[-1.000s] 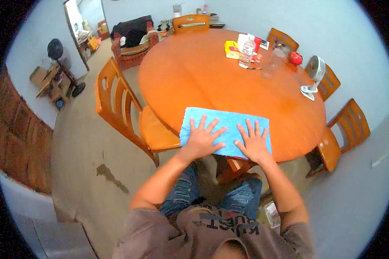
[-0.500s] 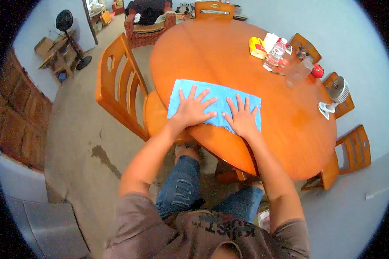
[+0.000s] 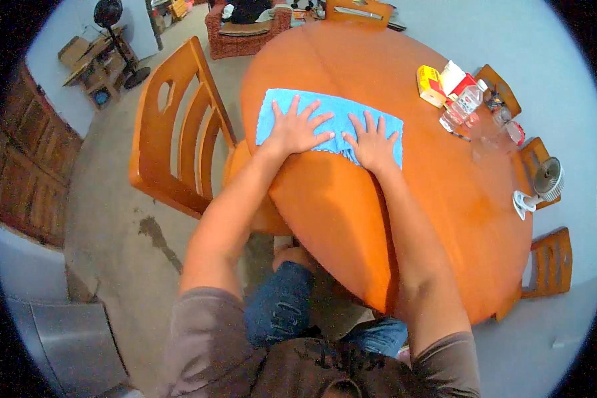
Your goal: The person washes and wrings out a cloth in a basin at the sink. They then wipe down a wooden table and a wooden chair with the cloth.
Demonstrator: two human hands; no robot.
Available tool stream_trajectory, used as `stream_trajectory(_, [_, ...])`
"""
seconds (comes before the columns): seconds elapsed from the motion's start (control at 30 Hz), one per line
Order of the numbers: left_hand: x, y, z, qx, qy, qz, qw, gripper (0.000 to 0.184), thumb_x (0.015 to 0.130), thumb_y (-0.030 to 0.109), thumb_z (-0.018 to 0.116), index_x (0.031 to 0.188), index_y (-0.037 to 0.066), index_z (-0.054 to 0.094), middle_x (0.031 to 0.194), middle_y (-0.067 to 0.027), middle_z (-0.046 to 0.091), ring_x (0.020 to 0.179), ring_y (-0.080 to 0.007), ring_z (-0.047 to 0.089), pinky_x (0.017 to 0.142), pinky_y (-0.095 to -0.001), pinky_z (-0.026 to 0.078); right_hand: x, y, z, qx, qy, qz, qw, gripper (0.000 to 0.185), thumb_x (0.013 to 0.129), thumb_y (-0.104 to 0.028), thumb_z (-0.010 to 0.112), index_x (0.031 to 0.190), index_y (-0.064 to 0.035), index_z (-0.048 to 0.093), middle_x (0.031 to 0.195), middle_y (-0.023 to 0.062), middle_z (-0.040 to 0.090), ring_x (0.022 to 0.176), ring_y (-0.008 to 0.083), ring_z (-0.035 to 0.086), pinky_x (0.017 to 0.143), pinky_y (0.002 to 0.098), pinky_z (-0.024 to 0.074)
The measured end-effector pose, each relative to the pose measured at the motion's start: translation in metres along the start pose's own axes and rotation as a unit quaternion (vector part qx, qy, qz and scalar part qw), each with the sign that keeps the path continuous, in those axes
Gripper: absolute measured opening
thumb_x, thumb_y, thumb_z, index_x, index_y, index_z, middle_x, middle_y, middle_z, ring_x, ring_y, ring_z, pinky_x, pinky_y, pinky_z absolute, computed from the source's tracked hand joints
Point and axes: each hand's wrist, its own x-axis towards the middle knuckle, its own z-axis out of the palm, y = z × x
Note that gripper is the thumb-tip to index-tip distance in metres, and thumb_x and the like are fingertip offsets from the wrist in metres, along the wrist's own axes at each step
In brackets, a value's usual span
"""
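Observation:
A light blue cloth (image 3: pixel 341 108) lies spread on the orange-brown wooden table (image 3: pixel 444 199), near its left edge. My left hand (image 3: pixel 295 129) rests flat on the left part of it, fingers spread. On the cloth's right part my right hand (image 3: pixel 373 142) also lies flat with its fingers apart. Between the two hands the near edge of the cloth is bunched into small folds. Both palms press from above; neither hand grips anything.
On the table's far right are a yellow box (image 3: pixel 431 86), a tissue pack (image 3: pixel 453 78), a plastic bottle (image 3: pixel 464 106), a clear jar (image 3: pixel 507 136) and a small white fan (image 3: pixel 540 189). A wooden chair (image 3: pixel 186 132) stands close on the left. A floor fan (image 3: pixel 116 46) is farther back.
Both hands and the cloth have slid forward over the table, away from my body. The near edge of the cloth has bunched more. My view has shifted closer over the table.

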Motion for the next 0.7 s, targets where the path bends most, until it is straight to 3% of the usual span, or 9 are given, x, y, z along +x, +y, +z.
stream_trajectory(0.43, [0.083, -0.061, 0.018, -0.011, -0.109, -0.047, 0.993, 0.062, 0.082, 0.072, 0.029, 0.137, 0.043, 0.030, 0.150, 0.0026, 0.019, 0.138, -0.0350, 0.013, 0.098, -0.0740, 0.006, 0.101, -0.013, 0.024, 0.014, -0.024, 0.028, 0.999, 0.059, 0.088, -0.059, 0.035, 0.137, -0.0285, 0.035, 0.148, 0.0097, 0.023, 0.135, 0.0407, 0.017, 0.096, 0.0739, 0.0108])
stream_trajectory(0.5, [0.092, -0.066, 0.021, -0.032, -0.133, -0.057, 0.989, 0.064, 0.081, 0.073, 0.028, 0.138, 0.043, 0.028, 0.151, 0.0030, 0.016, 0.138, -0.0347, 0.011, 0.099, -0.0729, 0.000, 0.110, -0.014, 0.024, 0.018, -0.038, 0.036, 0.998, 0.058, 0.088, -0.058, 0.035, 0.137, -0.0283, 0.035, 0.148, 0.0096, 0.023, 0.135, 0.0403, 0.016, 0.096, 0.0737, 0.0100])
stream_trajectory(0.7, [0.112, -0.083, 0.026, -0.027, -0.148, -0.070, 0.986, 0.063, 0.082, 0.072, 0.028, 0.138, 0.044, 0.027, 0.151, 0.0042, 0.015, 0.138, -0.0328, 0.010, 0.100, -0.0719, 0.000, 0.136, -0.021, 0.030, 0.027, -0.051, 0.054, 0.997, 0.057, 0.088, -0.056, 0.036, 0.138, -0.0277, 0.035, 0.148, 0.0095, 0.023, 0.136, 0.0398, 0.016, 0.097, 0.0731, 0.0086])
